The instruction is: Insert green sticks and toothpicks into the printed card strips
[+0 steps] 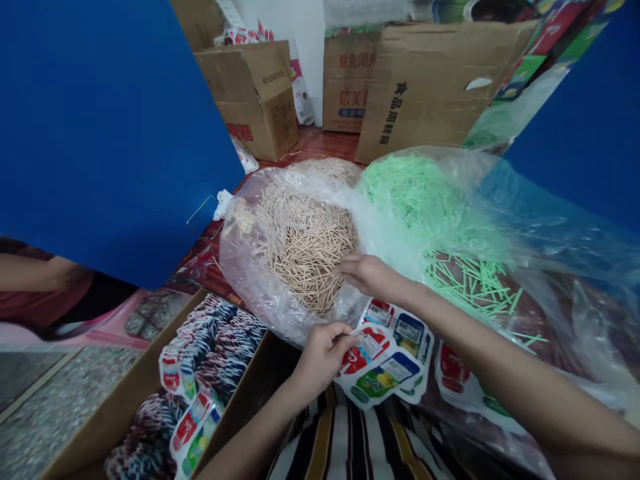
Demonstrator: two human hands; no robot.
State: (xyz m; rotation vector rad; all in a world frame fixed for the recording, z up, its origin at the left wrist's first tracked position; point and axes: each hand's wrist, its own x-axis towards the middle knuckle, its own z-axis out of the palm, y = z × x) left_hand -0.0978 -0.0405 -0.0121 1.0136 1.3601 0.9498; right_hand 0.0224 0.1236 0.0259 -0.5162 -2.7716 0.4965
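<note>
My left hand [324, 355] pinches the edge of a printed die-cut card [383, 381] with red, green and blue panels, low in front of my striped clothing. A few more such cards [411, 331] lie fanned right behind it. My right hand [369, 275] is at the right edge of a heap of short tan sticks [315, 250], fingers drawn together. What sits between those fingertips is too small to make out. The tan sticks lie in an opened clear plastic bag [245, 267].
Light green sticks [470, 283] spill from another clear bag on the right. At lower left, a carton [95, 417] holds bundled items and printed cards. Cardboard boxes [435, 80] stand behind; blue panels [110, 120] flank both sides. Another person's arm [35, 273] shows at far left.
</note>
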